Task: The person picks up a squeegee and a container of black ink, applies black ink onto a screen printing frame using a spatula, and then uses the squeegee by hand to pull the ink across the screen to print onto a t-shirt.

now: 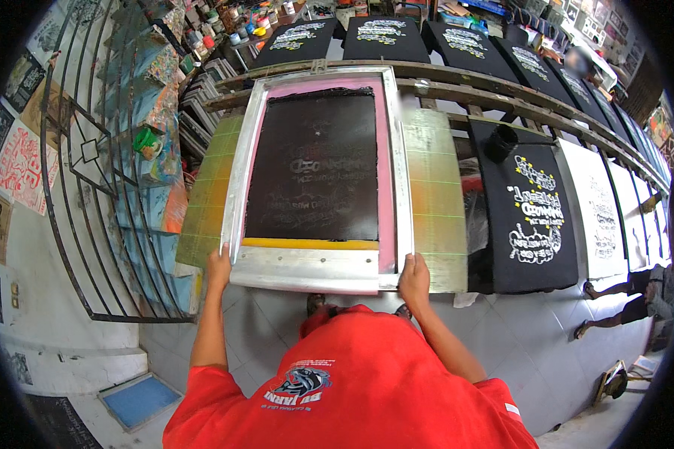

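A silver-framed printing screen (400, 187) lies in front of me, with pink borders and a dark ink-covered mesh (314, 172). Across its near end rests a wide metal squeegee (307, 270) with a yellow blade. My left hand (219, 269) is closed around the near left corner of the frame. At the near right corner, my right hand (415, 280) grips the frame with its fingers partly hidden beneath. Green-yellow boards (438, 202) show on both sides under the screen.
To the right, a black printed cloth panel (532, 217) bears a black pot (501, 142), beside white printed panels (593, 206). Several black printed panels (386, 41) line the rear rails (457, 91). A metal railing (90, 150) stands left. Another person's legs (621, 288) appear far right.
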{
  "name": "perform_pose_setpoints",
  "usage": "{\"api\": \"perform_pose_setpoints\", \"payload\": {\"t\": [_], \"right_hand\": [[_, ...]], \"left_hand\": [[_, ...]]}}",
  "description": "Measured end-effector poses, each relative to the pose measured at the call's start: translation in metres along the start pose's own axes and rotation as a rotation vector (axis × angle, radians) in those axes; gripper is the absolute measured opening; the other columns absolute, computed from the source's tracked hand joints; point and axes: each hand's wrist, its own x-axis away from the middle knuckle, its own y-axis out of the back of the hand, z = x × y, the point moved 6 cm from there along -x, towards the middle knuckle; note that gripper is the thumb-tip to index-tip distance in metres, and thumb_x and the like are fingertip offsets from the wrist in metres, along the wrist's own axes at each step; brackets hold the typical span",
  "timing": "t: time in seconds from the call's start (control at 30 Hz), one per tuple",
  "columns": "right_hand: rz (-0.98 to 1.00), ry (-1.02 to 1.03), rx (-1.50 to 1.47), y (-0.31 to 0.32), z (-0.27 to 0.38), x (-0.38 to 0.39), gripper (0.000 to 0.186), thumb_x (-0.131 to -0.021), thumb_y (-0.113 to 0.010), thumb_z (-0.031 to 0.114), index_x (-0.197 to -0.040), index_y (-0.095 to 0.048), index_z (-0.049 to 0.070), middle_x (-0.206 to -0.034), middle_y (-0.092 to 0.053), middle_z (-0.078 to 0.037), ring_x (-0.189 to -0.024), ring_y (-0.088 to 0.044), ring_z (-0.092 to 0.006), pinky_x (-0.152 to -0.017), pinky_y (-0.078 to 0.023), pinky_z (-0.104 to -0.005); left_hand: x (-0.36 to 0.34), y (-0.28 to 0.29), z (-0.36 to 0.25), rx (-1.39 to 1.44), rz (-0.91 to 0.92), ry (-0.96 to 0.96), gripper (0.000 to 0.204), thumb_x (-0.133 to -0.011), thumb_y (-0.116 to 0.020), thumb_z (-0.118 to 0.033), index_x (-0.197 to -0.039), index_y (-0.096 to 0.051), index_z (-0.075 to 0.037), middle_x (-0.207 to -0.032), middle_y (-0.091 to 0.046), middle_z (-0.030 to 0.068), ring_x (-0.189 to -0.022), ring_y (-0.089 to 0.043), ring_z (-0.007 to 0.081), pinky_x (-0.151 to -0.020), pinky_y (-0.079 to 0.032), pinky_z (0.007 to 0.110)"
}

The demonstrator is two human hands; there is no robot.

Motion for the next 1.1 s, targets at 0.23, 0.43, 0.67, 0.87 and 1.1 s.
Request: {"api": "perform_pose_setpoints", "payload": {"t": [0.23, 0.43, 0.67, 0.87, 1.1], "right_hand": [[-0.009, 0.076, -0.077, -0.182, 0.047, 0.017, 0.032, -0.099, -0.042, 0.024, -0.095, -0.057, -0.004, -0.085, -0.06, -0.028, -0.081, -0.056, -0.044, -0.072, -0.044, -0.0498], [0.041, -0.126, -0.02, -0.257, 0.09, 0.012, 0.04, -0.099, -0.044, 0.036, -0.095, -0.052, -0.002, -0.084, -0.06, -0.032, -0.085, -0.057, -0.0506, -0.074, -0.043, -0.0568], [-0.009, -0.09, 0.004, -0.287, 0.109, 0.019, 0.04, -0.099, -0.043, 0.037, -0.092, -0.05, -0.002, -0.08, -0.06, -0.03, -0.083, -0.058, -0.0491, -0.073, -0.044, -0.0565], [-0.067, -0.055, 0.144, -0.282, 0.107, 0.023, 0.043, -0.099, -0.042, 0.039, -0.098, -0.053, -0.003, -0.097, -0.056, -0.027, -0.095, -0.057, -0.0442, -0.08, -0.047, -0.0523], [0.103, -0.09, 0.123, -0.281, 0.117, 0.026, 0.043, -0.097, -0.046, 0.039, -0.104, -0.054, -0.003, -0.1, -0.052, -0.027, -0.095, -0.056, -0.044, -0.084, -0.045, -0.0502]], "left_hand": [[-0.149, 0.064, 0.182, 0.134, -0.013, -0.146, 0.043, -0.098, -0.051, -0.031, -0.117, -0.061, 0.006, -0.114, -0.064, 0.025, -0.104, -0.061, 0.0323, -0.091, -0.045, 0.039], [-0.225, 0.07, 0.263, 0.022, 0.039, -0.03, 0.055, -0.101, -0.043, -0.038, -0.124, -0.055, 0.01, -0.125, -0.059, 0.0265, -0.113, -0.058, 0.0339, -0.098, -0.042, 0.037], [-0.26, 0.06, 0.286, 0.138, 0.088, -0.031, 0.061, -0.101, -0.041, -0.042, -0.121, -0.053, 0.015, -0.122, -0.058, 0.0305, -0.111, -0.057, 0.0389, -0.096, -0.042, 0.038], [-0.256, 0.043, 0.249, 0.128, 0.152, -0.07, 0.064, -0.1, -0.042, -0.045, -0.118, -0.054, 0.015, -0.119, -0.059, 0.0307, -0.106, -0.057, 0.0407, -0.094, -0.043, 0.039], [-0.298, 0.047, 0.284, -0.03, 0.095, -0.06, 0.051, -0.099, -0.049, -0.039, -0.111, -0.058, 0.01, -0.106, -0.062, 0.0249, -0.096, -0.059, 0.0353, -0.089, -0.045, 0.041]]}}
